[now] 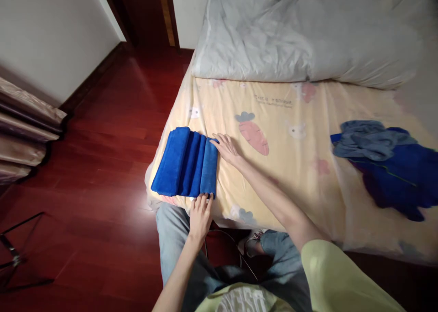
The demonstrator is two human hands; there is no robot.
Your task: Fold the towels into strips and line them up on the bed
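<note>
Several folded blue cloths (171,161) lie in an overlapping row at the left corner of the bed, the rightmost one (209,168) a lighter blue. My left hand (201,216) touches the near edge of that lighter cloth, fingers spread a little over it. At its far right corner rests my right hand (227,148), fingers stretched out with the tips on the cloth. Neither hand is wrapped round anything.
A loose heap of dark blue cloths (404,175) with a grey-blue cloth (367,141) on top lies at the right of the bed (290,175). A grey quilt (273,33) covers the far side. Black stand legs (15,259) are on the floor at left.
</note>
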